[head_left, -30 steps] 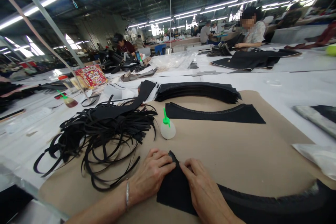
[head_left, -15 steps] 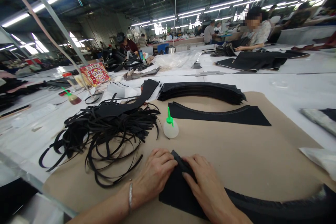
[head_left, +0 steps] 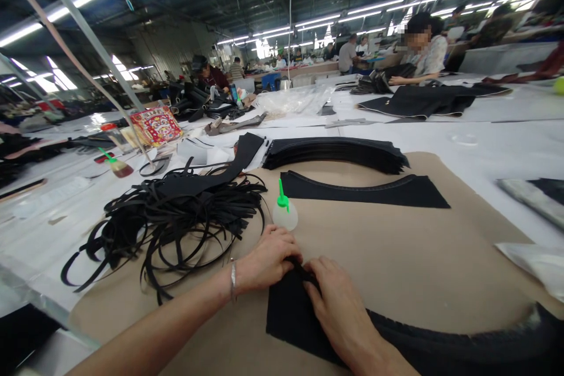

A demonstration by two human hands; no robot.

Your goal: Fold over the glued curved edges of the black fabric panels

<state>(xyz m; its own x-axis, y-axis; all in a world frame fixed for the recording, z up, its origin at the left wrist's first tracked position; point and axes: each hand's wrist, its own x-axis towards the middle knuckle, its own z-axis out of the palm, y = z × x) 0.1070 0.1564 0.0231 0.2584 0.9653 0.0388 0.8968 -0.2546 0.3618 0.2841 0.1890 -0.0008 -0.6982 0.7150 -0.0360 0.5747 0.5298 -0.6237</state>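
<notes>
A curved black leather piece (head_left: 291,317) lies on the tan cardboard sheet (head_left: 396,252) in front of me. My left hand (head_left: 268,258) is closed, its fingers pinching the top corner of the piece. My right hand (head_left: 339,305) lies on the piece just beside the left, fingertips pressing its upper edge. A small glue bottle with a green nozzle (head_left: 284,211) stands just beyond my left hand.
A tangle of black straps (head_left: 176,217) lies at the left. A second curved black piece (head_left: 365,191) and a stack of black pieces (head_left: 335,153) sit further back. Another glue bottle (head_left: 115,165) and a colourful box (head_left: 154,126) stand far left. Other people work at distant tables.
My left hand has moved up and curled tighter onto the corner of the piece. My right hand has slid a little up and left along the edge.
</notes>
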